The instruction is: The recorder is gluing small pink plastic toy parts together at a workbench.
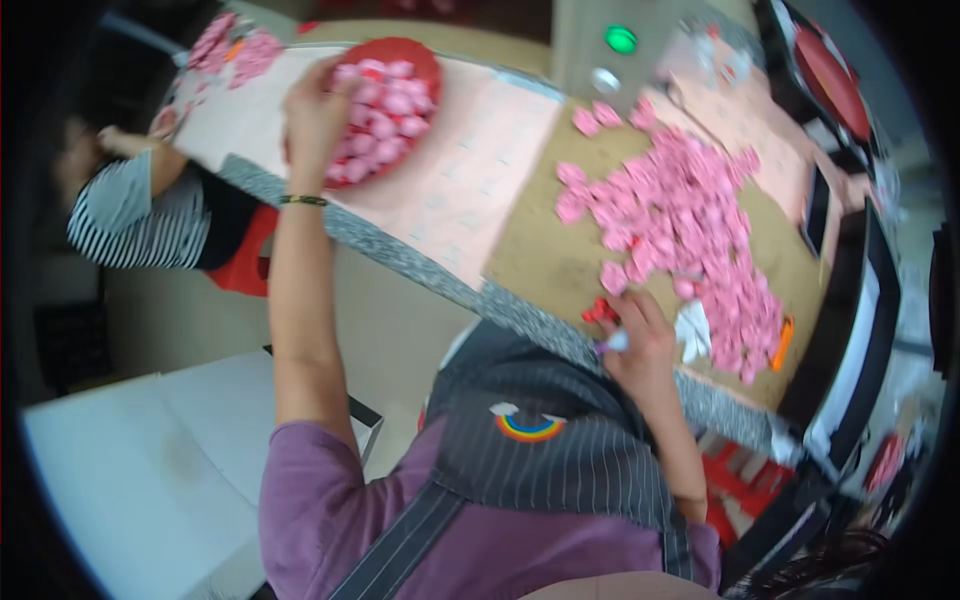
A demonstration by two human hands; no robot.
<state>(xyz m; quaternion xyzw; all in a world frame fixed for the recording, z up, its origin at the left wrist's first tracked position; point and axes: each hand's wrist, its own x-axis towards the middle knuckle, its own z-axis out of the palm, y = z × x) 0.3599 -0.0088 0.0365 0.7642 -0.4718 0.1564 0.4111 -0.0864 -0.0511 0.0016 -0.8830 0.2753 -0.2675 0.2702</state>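
At the far left of the work table, my left hand [315, 120] is closed on the near-left rim of a round red bowl [428, 70]. Small pink rounded pieces [385, 125] fill the bowl. Near the table's front edge, my right hand [648, 345] is closed around a small white and purple object [612, 343], whose kind is blurred. Just beyond those fingers lies a little cluster of red pieces [600, 310]. Many pink flower-like pieces [685, 215] spread over the brown board to the right, and a crumpled white paper [692, 332] rests beside my right hand.
Pale pink sheets [465, 180] cover the table's middle. An orange tool [783, 343] lies at the pile's right edge, near a dark phone-like slab [816, 210]. Another person in a striped top [130, 215] sits at left. A white surface [140, 470] stands low left.
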